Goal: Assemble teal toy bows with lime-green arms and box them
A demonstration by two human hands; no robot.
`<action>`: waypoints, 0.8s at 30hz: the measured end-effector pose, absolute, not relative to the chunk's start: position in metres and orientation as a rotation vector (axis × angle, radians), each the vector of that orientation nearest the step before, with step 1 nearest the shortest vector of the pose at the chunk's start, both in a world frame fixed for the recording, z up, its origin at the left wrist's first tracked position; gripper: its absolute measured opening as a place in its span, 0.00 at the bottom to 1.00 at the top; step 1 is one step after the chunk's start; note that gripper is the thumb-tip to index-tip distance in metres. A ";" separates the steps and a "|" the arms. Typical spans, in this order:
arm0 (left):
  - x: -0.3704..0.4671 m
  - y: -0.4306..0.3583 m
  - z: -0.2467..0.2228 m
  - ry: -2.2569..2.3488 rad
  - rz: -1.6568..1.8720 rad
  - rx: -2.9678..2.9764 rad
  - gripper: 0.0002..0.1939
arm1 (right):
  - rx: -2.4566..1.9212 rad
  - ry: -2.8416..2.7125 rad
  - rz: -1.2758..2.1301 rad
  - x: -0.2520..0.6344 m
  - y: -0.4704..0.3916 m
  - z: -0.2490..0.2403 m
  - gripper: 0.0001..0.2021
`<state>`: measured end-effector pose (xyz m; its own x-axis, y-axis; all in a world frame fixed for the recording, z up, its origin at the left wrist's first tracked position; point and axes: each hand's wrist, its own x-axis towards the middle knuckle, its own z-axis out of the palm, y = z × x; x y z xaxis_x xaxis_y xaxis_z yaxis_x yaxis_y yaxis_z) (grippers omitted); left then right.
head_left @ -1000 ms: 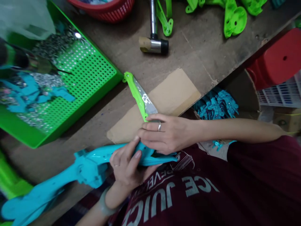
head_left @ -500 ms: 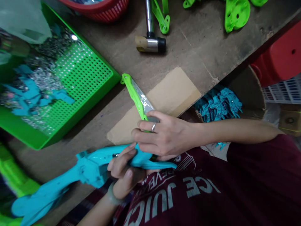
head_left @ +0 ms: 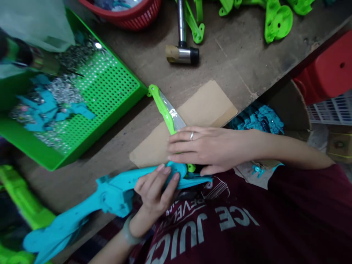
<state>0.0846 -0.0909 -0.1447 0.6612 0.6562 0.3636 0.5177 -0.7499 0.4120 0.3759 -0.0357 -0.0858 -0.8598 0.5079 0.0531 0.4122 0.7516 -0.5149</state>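
Observation:
A long blue plastic part (head_left: 115, 196) stretches from the lower left to my shirt, with a rounded end and a thin tapering piece on the right. My left hand (head_left: 155, 187), wearing a pale bracelet, has its fingers curled over that rounded end. A long bright green plastic part (head_left: 162, 108) with a grey flat side and a shiny label slants over the cardboard piece (head_left: 210, 104). Across its middle lies my right hand (head_left: 203, 146), ring on one finger, fingers together and bent over the part's edge. The green part's lower end shows just beside the blue rounded end.
A green perforated basket (head_left: 115, 88) holds small metal pieces and blue parts, with a blurred dark tool (head_left: 24, 53) above it. A mallet (head_left: 183, 55) lies beyond the cardboard, near green parts (head_left: 279, 25) and a red basket (head_left: 137, 16). Below the right edge sit blue parts (head_left: 261, 119) and a red stool (head_left: 327, 69).
My left fingers have shifted up onto the blue part's rounded end. My right hand has moved up off the blue part, uncovering the green part's lower end. The whole view has shifted slightly.

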 end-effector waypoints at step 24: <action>0.131 -0.081 -0.131 0.962 1.058 2.944 0.13 | -1.072 -2.123 0.397 0.372 0.054 -0.037 0.24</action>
<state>0.1314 -0.0811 -0.1307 0.6199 0.4843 0.6174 0.5688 -0.8193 0.0716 0.3716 0.0537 -0.0374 -0.3997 0.7928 0.4601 0.5732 0.6079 -0.5495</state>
